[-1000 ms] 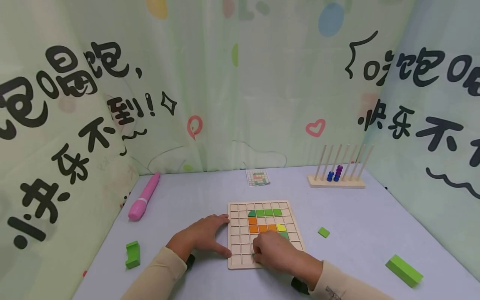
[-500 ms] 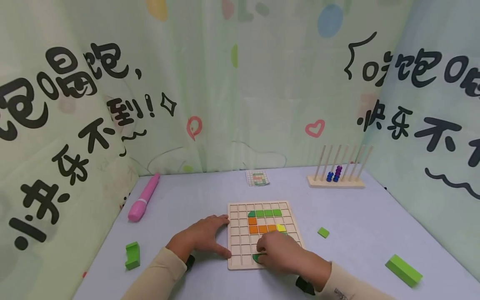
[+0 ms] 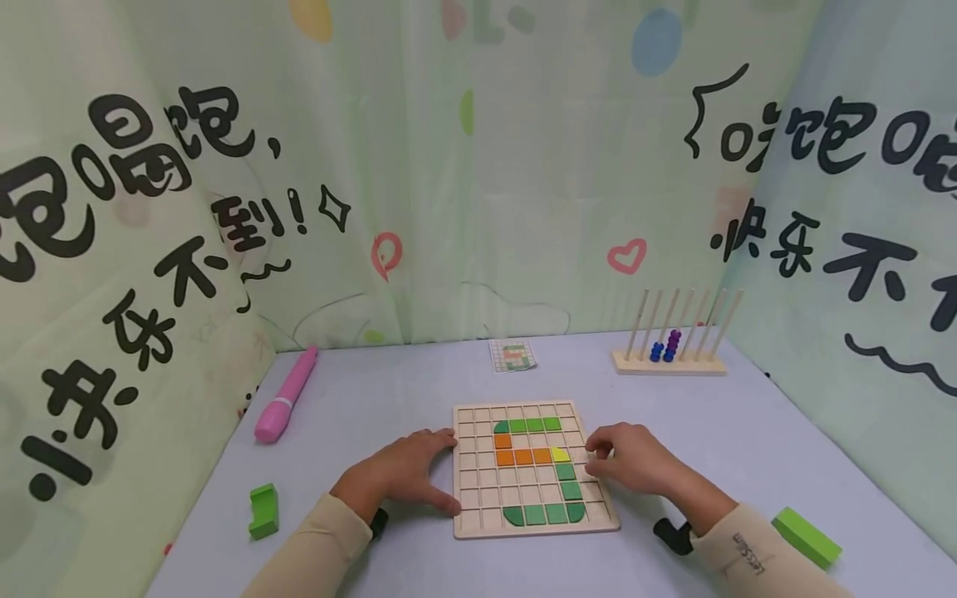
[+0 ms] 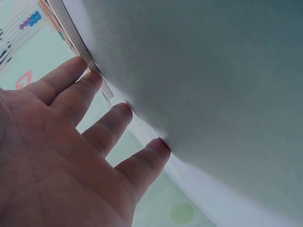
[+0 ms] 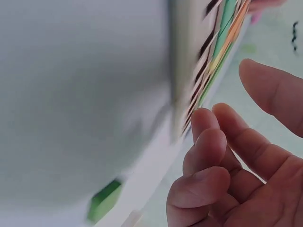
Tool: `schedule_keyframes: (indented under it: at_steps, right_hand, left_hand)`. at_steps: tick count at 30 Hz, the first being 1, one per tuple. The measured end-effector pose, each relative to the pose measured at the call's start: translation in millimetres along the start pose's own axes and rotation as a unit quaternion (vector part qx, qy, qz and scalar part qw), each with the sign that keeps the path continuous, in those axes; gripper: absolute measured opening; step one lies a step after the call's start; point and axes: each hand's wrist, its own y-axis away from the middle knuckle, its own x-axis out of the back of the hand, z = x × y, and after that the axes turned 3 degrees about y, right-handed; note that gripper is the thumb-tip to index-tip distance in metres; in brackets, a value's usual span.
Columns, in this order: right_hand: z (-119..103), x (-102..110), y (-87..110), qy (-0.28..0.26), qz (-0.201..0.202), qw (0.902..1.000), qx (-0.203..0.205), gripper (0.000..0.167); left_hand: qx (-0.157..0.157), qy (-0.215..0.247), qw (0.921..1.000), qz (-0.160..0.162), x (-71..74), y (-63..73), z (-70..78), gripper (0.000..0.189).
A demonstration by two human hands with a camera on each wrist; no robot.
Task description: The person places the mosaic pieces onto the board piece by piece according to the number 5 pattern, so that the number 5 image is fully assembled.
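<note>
A wooden grid board lies flat on the table, bearing green, orange and yellow tiles. Among them are an orange tile, a yellow tile and a rounded dark green tile in the front row. My left hand touches the board's left edge with fingers spread, their tips against its side in the left wrist view. Beyond the right edge hovers my right hand, fingers loosely bent, thumb apart, nothing between them. A green piece lies on the table below it in the right wrist view.
A printed pattern card lies behind the board. A peg abacus with blue and purple beads stands back right. At left are a pink cylindrical object and a notched green block; at right, a long green block.
My right hand has left the board's front rows and moved right, past its right edge. The dark green tiles there now show, and the loose green tile is hidden in the head view.
</note>
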Motion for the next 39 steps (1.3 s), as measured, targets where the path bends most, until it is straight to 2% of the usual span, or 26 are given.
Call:
schedule_keyframes:
  at_steps: [8, 13, 17, 23, 33, 36, 39]
  right_hand:
    - [41.9, 15.8, 3.0, 0.039, 0.011, 0.9980, -0.048, 0.036]
    - [57.4, 23.7, 8.0, 0.055, 0.022, 0.9968, -0.054, 0.039]
    - [65.7, 25.7, 11.0, 0.066, 0.026, 0.9962, -0.051, 0.034]
    - [69.2, 23.7, 9.9, 0.063, 0.025, 0.9956, -0.064, 0.021]
    - [61.8, 19.5, 2.1, 0.047, 0.032, 0.9973, -0.047, 0.022]
    - [58.9, 19.1, 1.5, 0.023, 0.024, 0.9986, -0.041, 0.019]
    - [55.0, 18.2, 1.7, -0.032, 0.009, 0.9986, -0.040, 0.015]
  left_hand:
    - [0.004, 0.003, 1.0000, 0.000, -2.0, -1.9, -1.6, 0.105]
    - [0.004, 0.006, 1.0000, 0.000, -2.3, -1.6, -2.0, 0.106]
    - [0.005, 0.004, 1.0000, 0.000, -2.7, -1.4, -2.4, 0.106]
    - [0.002, 0.002, 1.0000, 0.002, -3.5, -2.8, -3.9, 0.105]
    - [0.000, 0.006, 1.0000, -0.001, -2.1, -2.1, -2.3, 0.105]
    - [0.000, 0.007, 1.0000, 0.000, -1.9, -2.3, -2.3, 0.105]
    - [0.000, 0.007, 1.0000, 0.000, -1.2, -2.1, -2.0, 0.105]
